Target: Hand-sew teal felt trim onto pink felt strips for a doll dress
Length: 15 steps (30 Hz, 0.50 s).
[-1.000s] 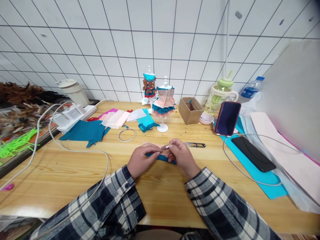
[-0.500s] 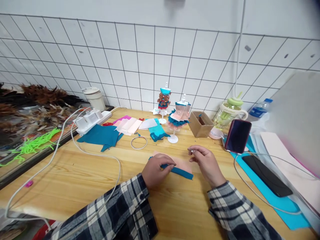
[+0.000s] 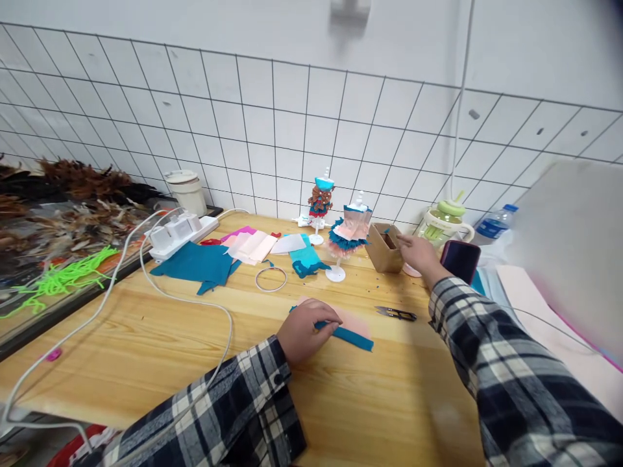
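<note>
Fabric strip point(image 3: 354, 338) extends beyond left hand point(image 3: 307, 329), fingertips together, tabletop point(image 3: 370, 402) room nearer; right hand's point(image 3: 419, 253) fingers, by box point(image 3: 384, 257) edge, unclear.

Teal strip point(image 3: 353, 338) edging pale pink sheet point(image 3: 359, 318)

Navy-and-cream plaid is covering the sleeves point(image 3: 253, 381); near the back edge of the yellow-brown surface point(image 3: 170, 340), a mannequin dress point(image 3: 352, 224) is showing pink over teal frills point(image 3: 348, 242); towards the near left corner, a scrap point(image 3: 53, 355) is showing magenta.

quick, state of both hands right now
Left hand: on the blue strip; whether it grips cannot be told.
Right hand: at the brown box; open or closed cannot be told.
</note>
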Motion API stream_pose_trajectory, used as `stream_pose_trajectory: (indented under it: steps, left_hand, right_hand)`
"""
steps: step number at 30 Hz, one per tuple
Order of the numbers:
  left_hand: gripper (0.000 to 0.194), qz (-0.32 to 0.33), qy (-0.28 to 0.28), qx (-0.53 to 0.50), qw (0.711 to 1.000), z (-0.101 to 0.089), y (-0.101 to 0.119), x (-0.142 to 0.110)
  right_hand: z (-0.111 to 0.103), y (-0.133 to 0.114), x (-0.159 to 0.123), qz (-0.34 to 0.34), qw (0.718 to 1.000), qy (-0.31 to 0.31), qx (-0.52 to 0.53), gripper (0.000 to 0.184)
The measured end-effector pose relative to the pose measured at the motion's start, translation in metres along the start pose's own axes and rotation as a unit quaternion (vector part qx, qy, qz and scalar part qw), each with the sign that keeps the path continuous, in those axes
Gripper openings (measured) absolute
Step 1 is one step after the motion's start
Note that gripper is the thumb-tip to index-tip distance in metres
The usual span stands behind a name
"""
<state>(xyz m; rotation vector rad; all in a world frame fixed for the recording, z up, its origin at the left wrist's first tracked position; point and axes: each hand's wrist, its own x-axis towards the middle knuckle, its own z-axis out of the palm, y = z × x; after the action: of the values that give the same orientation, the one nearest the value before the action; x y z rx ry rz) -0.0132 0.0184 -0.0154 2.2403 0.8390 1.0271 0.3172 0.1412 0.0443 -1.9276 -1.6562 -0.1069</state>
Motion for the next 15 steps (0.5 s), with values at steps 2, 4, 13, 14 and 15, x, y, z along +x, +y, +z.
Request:
stream_pose_trajectory:
  steps: [2, 4, 13, 14, 15]
  left_hand:
    - [0.013, 0.000, -0.004, 0.000, 1.000, 0.000, 0.000, 0.000]
    - [0.014, 0.000, -0.006, 0.000, 1.000, 0.001, -0.001, -0.001]
    - [0.014, -0.023, 0.021, 0.018, 0.999, 0.002, 0.002, 0.000]
    - [0.014, -0.027, 0.023, 0.019, 0.999, 0.003, 0.003, 0.000]
    - [0.013, -0.032, 0.025, 0.021, 0.999, 0.003, 0.003, 0.000]
  right_hand:
    - [0.005, 0.006, 0.000, 0.009, 1.000, -0.014, -0.001, 0.041]
    - [0.005, 0.007, -0.007, 0.016, 1.000, -0.011, 0.005, 0.042]
    - [0.000, -0.050, -0.147, -0.154, 0.968, 0.140, 0.137, 0.020]
    - [0.002, -0.058, -0.162, -0.152, 0.966, 0.125, 0.166, 0.017]
    - [0.004, -0.066, -0.174, -0.159, 0.963, 0.097, 0.193, 0.014]
